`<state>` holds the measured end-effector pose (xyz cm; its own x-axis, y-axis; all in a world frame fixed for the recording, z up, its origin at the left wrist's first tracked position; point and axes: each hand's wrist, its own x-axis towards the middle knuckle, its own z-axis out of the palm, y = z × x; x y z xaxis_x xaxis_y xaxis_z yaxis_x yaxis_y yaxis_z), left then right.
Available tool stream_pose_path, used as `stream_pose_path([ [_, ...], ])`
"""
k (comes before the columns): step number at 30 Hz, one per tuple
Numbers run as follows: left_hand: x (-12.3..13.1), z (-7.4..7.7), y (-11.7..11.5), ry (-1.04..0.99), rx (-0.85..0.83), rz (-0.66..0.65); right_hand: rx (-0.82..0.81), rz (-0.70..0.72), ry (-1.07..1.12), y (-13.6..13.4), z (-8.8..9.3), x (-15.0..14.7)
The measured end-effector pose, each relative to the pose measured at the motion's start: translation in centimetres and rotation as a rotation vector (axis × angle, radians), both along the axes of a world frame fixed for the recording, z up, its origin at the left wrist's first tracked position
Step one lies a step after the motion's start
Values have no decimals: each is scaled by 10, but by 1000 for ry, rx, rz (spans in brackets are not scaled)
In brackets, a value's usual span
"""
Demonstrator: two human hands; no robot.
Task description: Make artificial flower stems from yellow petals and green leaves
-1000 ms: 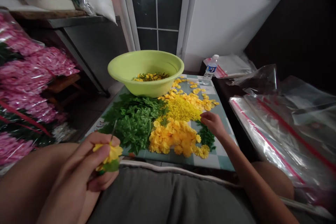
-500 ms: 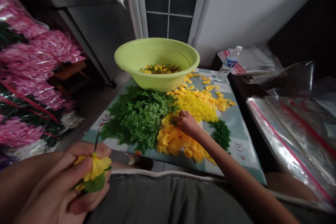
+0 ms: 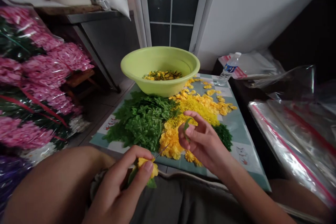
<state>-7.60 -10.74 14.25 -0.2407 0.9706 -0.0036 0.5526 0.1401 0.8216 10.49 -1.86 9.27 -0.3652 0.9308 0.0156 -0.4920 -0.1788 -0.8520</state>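
Hands apart, both working just above the near edge of the desk [image 3: 244, 161]. Left hand [image 3: 115, 192] clamps a yellow fabric flower [image 3: 145, 168] with a green leaf at its base; a thin metal pin [image 3: 160, 152] sticks out toward the right hand [image 3: 202, 143]. We can't tell how the pin is held, as the fingers hide its lower end. Right hand pinches a small green leaf [image 3: 187, 126] between thumb and fingertips.

Under the hands lie a heap of yellow petals [image 3: 170, 143] and a heap of green leaves [image 3: 141, 122]. Finer yellow pieces [image 3: 195, 106] spread toward a lime-green plastic bowl [image 3: 160, 59] holding mixed yellow and green pieces.

Main risk: pin tip faces the right hand, so a fast closing move could prick our fingers. Leaf grip is thin; a slip would drop it into the yellow heap and mix the sorted colors. Petals are loose, so a wrist brush could scatter them. Upright water bottle [image 3: 228, 67] stands near the far corner; knocked over, it could wet the pieces.
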Motion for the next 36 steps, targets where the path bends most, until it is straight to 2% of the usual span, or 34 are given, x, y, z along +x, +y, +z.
stream_pose_path([
  [2, 8, 7, 3, 10, 13, -70, -62, 80, 151, -17, 11, 0],
  [5, 14, 14, 4, 37, 33, -148, -77, 132, 220, -28, 17, 2],
  [11, 25, 23, 1, 50, 67, -218, -75, 145, 239, -35, 22, 10],
  [15, 33, 27, 0, 39, 96, -267, -88, 177, 326, -38, 26, 16],
  [22, 39, 25, 1, 11, 104, -374, -149, 367, 457, -46, 28, 28],
  [29, 49, 16, -2, -32, 96, -415, -199, 372, 548, -54, 30, 36],
  [36, 56, 19, -1, -61, 66, -451, -202, 380, 591, -58, 28, 44],
])
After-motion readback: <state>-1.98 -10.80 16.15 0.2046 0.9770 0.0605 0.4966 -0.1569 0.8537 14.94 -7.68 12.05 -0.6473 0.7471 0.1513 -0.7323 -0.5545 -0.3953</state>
